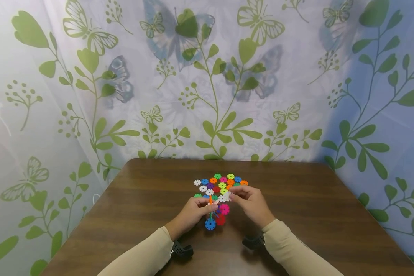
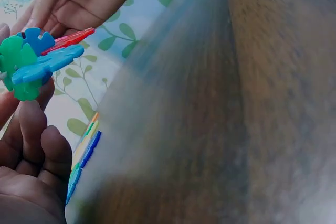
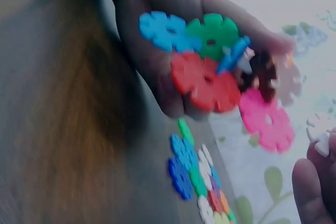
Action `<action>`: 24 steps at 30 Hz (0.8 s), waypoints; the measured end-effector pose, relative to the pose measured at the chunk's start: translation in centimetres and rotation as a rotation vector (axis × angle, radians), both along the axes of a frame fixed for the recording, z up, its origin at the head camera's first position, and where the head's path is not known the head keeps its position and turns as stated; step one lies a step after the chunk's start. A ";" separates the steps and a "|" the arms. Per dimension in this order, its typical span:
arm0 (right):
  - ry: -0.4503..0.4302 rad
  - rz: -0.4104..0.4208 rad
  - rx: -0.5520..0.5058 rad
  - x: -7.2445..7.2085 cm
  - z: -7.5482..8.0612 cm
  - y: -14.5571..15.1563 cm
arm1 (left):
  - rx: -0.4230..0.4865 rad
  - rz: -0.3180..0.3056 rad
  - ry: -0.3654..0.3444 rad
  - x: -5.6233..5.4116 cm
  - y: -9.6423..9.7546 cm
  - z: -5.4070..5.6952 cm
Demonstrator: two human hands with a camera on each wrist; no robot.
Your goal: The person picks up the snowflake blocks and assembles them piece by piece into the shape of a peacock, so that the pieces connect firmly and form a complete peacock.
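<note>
My left hand [image 1: 193, 212] pinches a joined cluster of notched plastic building discs above the table. In the head view, a pink disc [image 1: 224, 209], a red disc [image 1: 220, 219] and a blue disc [image 1: 210, 224] stick out from it. A green disc [image 3: 212, 36] and a light blue disc [image 3: 167, 31] show in the right wrist view, while the cluster's centre is partly hidden. Just to the right, my right hand [image 1: 252, 201] holds a white disc [image 3: 319, 125] between thumb and fingers, apart from the cluster in the right wrist view.
Loose discs in many colours, among them a green disc [image 1: 217, 176] and a white disc [image 1: 197, 182], lie flat beyond my hands on the brown wooden table [image 1: 151, 191]. A patterned curtain [image 1: 179, 115] hangs behind the table. Black straps [image 1: 183, 250] sit by my wrists.
</note>
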State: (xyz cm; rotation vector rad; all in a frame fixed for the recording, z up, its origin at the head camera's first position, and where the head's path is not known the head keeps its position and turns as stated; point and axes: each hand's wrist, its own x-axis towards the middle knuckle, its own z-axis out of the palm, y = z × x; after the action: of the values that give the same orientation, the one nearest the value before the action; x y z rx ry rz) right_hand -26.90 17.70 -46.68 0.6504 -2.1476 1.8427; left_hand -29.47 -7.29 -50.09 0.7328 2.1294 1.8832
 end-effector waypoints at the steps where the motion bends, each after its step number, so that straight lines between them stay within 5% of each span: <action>1: -0.008 0.004 0.004 0.1 0.1 -0.2 | -0.002 -0.004 0.009 0.0 0.0 0.0; 16: -0.012 0.065 0.075 0.1 0.7 -0.7 | -0.066 -0.036 0.072 -0.4 -0.2 0.4; 24: -0.047 0.092 0.113 0.8 0.3 -0.8 | -0.080 -0.053 0.044 0.3 -0.2 0.0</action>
State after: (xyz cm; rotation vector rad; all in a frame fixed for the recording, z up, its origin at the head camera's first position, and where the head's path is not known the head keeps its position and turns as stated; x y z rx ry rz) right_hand -26.08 16.85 -46.39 0.7490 -2.3022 1.8094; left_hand -29.16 -7.48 -50.10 0.8124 2.1752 1.7604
